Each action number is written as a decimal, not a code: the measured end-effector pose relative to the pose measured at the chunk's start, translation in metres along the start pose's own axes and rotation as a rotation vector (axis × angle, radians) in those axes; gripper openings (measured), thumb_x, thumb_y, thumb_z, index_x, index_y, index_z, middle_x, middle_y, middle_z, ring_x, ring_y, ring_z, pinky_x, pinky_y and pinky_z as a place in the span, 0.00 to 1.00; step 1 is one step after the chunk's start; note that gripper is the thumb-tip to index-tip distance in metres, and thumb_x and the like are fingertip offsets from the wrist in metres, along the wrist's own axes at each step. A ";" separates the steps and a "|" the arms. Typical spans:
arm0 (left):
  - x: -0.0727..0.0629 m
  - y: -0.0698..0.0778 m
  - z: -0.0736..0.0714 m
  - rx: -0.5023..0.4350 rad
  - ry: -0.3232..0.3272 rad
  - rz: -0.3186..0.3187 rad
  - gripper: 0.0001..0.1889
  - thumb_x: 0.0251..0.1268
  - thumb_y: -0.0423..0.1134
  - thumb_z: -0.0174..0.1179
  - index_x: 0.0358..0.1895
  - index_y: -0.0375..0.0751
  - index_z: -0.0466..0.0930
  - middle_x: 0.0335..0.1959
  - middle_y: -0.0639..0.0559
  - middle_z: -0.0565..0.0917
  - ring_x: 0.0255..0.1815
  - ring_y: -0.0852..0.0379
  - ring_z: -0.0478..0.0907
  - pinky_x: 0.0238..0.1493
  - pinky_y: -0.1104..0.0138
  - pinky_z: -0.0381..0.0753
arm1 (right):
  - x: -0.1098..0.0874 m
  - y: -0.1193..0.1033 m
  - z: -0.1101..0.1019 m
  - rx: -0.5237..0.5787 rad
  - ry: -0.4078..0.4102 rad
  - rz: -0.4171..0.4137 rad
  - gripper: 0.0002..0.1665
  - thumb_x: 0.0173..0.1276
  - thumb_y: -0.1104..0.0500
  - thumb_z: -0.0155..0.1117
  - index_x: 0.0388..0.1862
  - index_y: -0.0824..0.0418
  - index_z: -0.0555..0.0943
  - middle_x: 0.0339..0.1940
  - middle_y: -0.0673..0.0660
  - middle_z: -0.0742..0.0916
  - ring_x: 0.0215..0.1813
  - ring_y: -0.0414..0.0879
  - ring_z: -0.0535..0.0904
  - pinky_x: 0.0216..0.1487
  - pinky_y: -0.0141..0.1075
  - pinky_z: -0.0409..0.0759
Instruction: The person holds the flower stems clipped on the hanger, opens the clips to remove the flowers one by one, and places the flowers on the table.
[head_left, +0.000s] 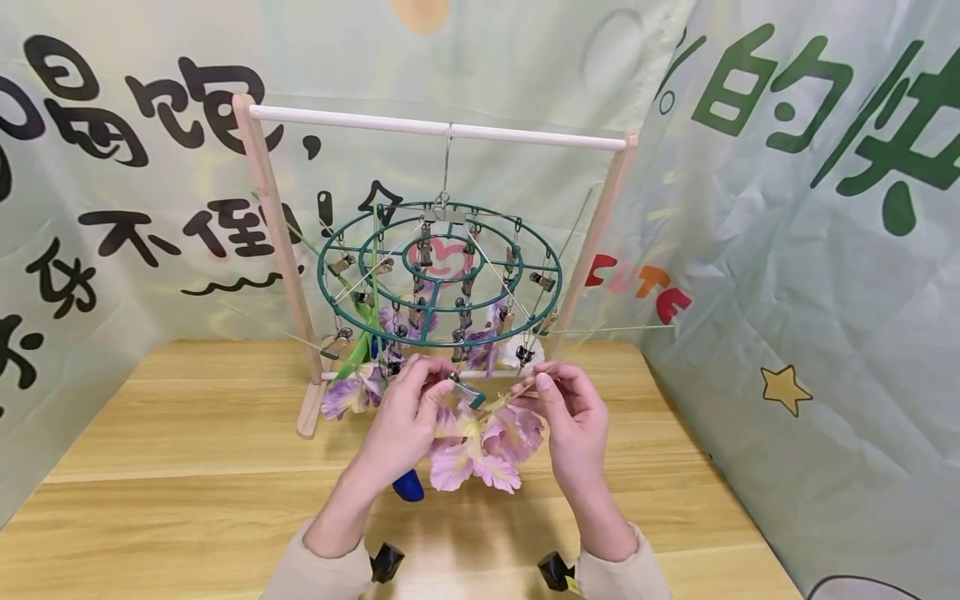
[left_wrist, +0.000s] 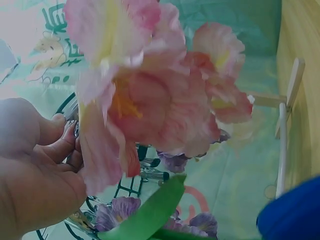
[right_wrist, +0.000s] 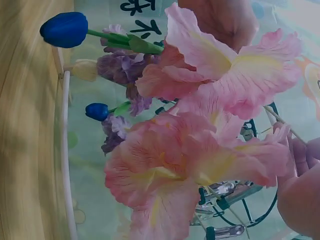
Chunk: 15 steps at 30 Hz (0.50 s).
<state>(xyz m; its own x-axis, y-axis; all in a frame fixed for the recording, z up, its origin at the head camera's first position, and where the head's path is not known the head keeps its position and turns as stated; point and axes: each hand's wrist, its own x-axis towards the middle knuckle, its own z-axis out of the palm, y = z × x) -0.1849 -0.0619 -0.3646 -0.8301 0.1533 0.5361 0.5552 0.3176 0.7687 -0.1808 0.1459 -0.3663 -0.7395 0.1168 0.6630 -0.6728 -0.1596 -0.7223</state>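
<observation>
My left hand (head_left: 401, 417) pinches a metal clip (head_left: 469, 392) with green tips, which hangs at the front of a round green clip hanger (head_left: 439, 342). Between thumb and fingers, my right hand (head_left: 577, 421) holds the thin stem (right_wrist: 285, 122) of a pink artificial flower (head_left: 480, 454). Its ruffled, yellow-centred blooms droop below both hands, the stem close beside the clip. In the left wrist view the petals (left_wrist: 150, 100) hide part of the clip. Purple flowers (head_left: 352, 393) and a blue tulip (head_left: 408, 485) hang head down near the left hand.
The hanger hooks over the white bar (head_left: 360, 122) of a wooden stand (head_left: 273, 217) on the table (head_left: 187, 450). Several other clips dangle on chains from its rings. A white flower (head_left: 522, 350) hangs at the right, and printed cloth (head_left: 787, 208) encloses the back and sides.
</observation>
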 end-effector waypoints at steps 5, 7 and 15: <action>0.000 0.000 0.000 -0.015 -0.006 -0.023 0.09 0.80 0.34 0.55 0.55 0.35 0.80 0.45 0.48 0.79 0.38 0.55 0.73 0.37 0.67 0.76 | -0.001 -0.005 -0.005 0.020 0.022 0.030 0.08 0.78 0.73 0.56 0.46 0.83 0.73 0.40 0.56 0.86 0.38 0.44 0.88 0.39 0.38 0.90; 0.000 0.000 0.000 -0.022 -0.010 -0.028 0.10 0.80 0.34 0.56 0.55 0.35 0.80 0.45 0.49 0.79 0.39 0.55 0.74 0.39 0.66 0.77 | -0.002 -0.006 -0.007 0.038 0.022 0.033 0.06 0.78 0.74 0.55 0.45 0.80 0.74 0.42 0.57 0.86 0.39 0.44 0.88 0.39 0.37 0.90; 0.001 0.000 0.000 -0.085 -0.055 -0.061 0.11 0.81 0.36 0.56 0.57 0.34 0.80 0.49 0.48 0.80 0.50 0.54 0.79 0.58 0.58 0.83 | -0.009 -0.011 -0.014 0.105 -0.018 0.042 0.06 0.79 0.75 0.53 0.45 0.72 0.79 0.43 0.58 0.87 0.40 0.44 0.87 0.34 0.35 0.89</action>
<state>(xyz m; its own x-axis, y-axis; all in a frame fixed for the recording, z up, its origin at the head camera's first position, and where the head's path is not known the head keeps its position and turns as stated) -0.1857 -0.0616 -0.3645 -0.8630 0.1878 0.4689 0.5036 0.2480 0.8276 -0.1677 0.1599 -0.3669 -0.7657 0.0903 0.6369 -0.6348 -0.2661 -0.7254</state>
